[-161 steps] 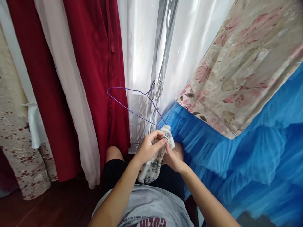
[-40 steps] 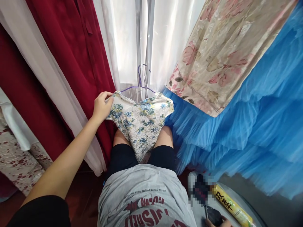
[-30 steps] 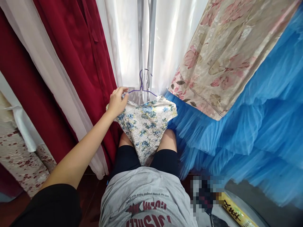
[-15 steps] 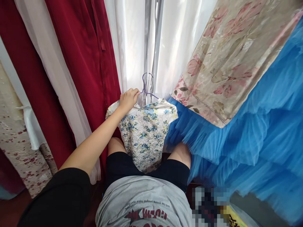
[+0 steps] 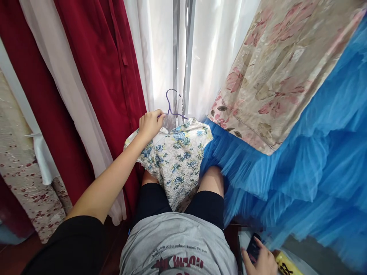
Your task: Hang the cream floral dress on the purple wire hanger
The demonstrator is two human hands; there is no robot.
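Note:
My left hand (image 5: 150, 124) is closed on the left arm of a purple clothes hanger (image 5: 169, 105), close to its neck. From the hanger hangs a short-sleeved white top (image 5: 182, 156) with blue and yellow-green flowers, its lower part falling between my knees. The hanger's hook points up in front of white fabric. At the lower right, my right hand (image 5: 262, 261) has its thumb and fingers around the edges of a dark phone (image 5: 254, 248). Part of that hand is cut off by the bottom edge of the picture.
Dark red drapes (image 5: 100, 76) hang at the left, white curtains (image 5: 220, 46) behind a grey metal pole (image 5: 187, 49). A beige floral garment (image 5: 269, 84) and blue tulle (image 5: 301, 179) fill the right. A yellow packet (image 5: 283, 261) lies beside my right hand.
My left hand, the hanger and the top have shifted slightly left, and the top tilts a little more. My right hand now shows on the phone; that area was pixelated before.

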